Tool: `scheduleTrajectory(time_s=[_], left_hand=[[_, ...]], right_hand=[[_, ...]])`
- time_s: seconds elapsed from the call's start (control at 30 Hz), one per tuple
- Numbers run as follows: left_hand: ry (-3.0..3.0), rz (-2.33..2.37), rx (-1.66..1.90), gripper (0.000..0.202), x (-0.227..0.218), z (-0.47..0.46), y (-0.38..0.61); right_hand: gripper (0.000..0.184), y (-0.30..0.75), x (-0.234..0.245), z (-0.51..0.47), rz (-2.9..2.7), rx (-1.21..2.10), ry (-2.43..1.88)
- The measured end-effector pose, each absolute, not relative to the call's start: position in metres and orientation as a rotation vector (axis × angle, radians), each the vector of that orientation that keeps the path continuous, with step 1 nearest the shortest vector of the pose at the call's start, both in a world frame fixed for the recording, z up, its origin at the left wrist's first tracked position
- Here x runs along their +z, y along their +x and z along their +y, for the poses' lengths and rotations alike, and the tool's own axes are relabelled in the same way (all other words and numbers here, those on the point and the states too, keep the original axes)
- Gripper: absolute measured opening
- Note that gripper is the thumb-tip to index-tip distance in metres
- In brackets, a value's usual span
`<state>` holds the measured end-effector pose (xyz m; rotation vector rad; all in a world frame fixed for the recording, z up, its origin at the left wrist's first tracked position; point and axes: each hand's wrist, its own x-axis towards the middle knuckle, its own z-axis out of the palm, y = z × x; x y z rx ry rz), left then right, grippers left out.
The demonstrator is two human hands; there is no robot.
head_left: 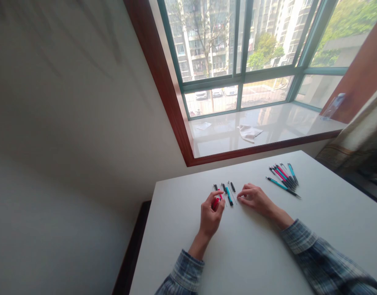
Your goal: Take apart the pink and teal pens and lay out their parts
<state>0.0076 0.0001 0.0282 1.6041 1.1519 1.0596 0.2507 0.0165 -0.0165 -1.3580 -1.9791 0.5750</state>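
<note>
Near the middle of the frame, a red pen barrel (216,203) is pinched in the curled left hand (210,215), the fingers hiding most of it. It looks light, stiff and slick, best taken by the barrel's middle. The right hand (252,198) lies relaxed and apparently empty on the white tabletop (188,246), just beside a row of teal and black pen parts (229,196) and thin refills (232,192). Toward the right, a loose group of teal and pink pens (283,176) lies apart.

Head view faces down on left hand (210,217) and right hand (255,199) (window (237,53) beyond).
</note>
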Motion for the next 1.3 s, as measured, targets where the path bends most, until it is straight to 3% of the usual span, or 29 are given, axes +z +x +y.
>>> scheduleTrajectory(time_s=[0.53,1.3], left_hand=[[1.583,1.132,1.112,0.038,0.028,0.0,0.008],[1.472,1.024,1.234,0.022,0.022,0.002,0.011]], right_hand=[[0.017,0.248,-0.016,0.017,-1.996,0.609,-1.325],[0.018,0.247,-0.019,0.017,-1.979,0.6,-1.311]])
